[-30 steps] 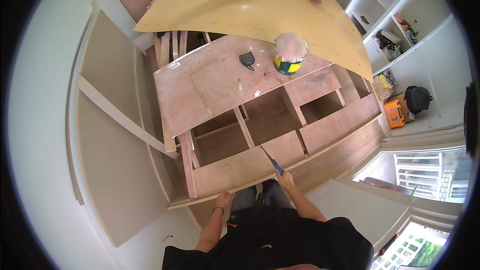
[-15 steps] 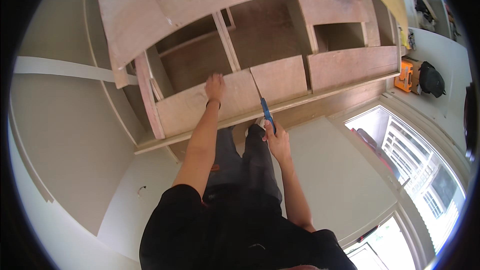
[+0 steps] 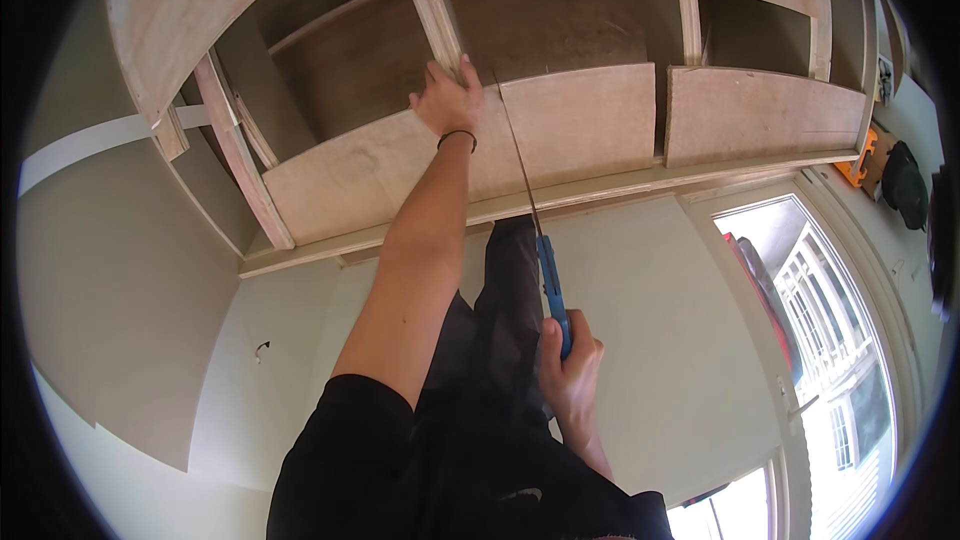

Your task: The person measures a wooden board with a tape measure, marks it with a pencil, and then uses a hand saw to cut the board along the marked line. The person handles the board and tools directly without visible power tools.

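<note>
A handsaw [image 3: 553,290] with a blue handle and a long thin blade is in my right hand [image 3: 572,365], its fingers closed round the handle. The blade slants up and away across the face of a light plywood panel [image 3: 350,175], lying along a dark line that reaches the panel's top edge. My left hand [image 3: 447,102] is at that top edge, left of the blade. Its thumb and fingers sit either side of the lower end of an upright wooden post [image 3: 428,0], gripping it; some fingertips are hidden.
The panel fronts a wooden cabinet frame with dark open compartments [image 3: 560,15]. A second plywood panel [image 3: 765,120] sits to its right. A ledge [image 3: 600,185] runs below both. At the right are a window [image 3: 830,340], an orange case [image 3: 858,158] and a black bag [image 3: 903,185].
The view has shifted closer to the cabinet. My left hand has moved right along the panel's top edge to the post. My right hand has drawn the saw back toward me.
</note>
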### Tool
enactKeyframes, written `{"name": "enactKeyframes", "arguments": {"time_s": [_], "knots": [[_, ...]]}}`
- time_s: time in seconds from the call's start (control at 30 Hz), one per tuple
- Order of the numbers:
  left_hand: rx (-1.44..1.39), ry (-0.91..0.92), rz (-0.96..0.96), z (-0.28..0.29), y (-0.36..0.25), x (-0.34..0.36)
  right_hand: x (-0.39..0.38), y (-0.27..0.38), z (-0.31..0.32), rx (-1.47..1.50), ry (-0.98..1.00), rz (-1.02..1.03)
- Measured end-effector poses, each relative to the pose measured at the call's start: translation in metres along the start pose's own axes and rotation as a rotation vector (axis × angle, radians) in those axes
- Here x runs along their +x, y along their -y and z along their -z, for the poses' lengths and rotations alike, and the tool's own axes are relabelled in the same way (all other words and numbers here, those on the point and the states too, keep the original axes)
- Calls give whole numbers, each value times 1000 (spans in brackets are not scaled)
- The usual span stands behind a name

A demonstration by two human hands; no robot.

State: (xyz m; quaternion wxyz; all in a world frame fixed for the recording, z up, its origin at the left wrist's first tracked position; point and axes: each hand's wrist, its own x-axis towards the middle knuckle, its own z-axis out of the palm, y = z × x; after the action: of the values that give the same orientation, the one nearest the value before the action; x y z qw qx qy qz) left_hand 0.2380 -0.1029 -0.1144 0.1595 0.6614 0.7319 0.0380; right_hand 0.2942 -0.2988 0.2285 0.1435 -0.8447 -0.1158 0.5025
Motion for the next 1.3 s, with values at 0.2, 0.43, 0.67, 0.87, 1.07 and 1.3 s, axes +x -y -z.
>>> {"name": "enactKeyframes", "arguments": {"time_s": [0.2,0.43,0.67,0.87,1.07,1.3], "knots": [[11,4,11,-4,1,1,138,43,-61,-122,-44,52],[-8,15,9,-1,1,1,133,-18,-71,-13,-72,193],[-3,62,34,-2,1,2,68,5,-37,-54,-71,187],[-41,10,34,-4,2,1,225,17,-105,-100,-78,206],[-48,25,35,-1,1,2,27,-36,-26,-62,-28,115],[-56,29,51,-6,5,-1,220,21,-104,-23,-101,294]]}}
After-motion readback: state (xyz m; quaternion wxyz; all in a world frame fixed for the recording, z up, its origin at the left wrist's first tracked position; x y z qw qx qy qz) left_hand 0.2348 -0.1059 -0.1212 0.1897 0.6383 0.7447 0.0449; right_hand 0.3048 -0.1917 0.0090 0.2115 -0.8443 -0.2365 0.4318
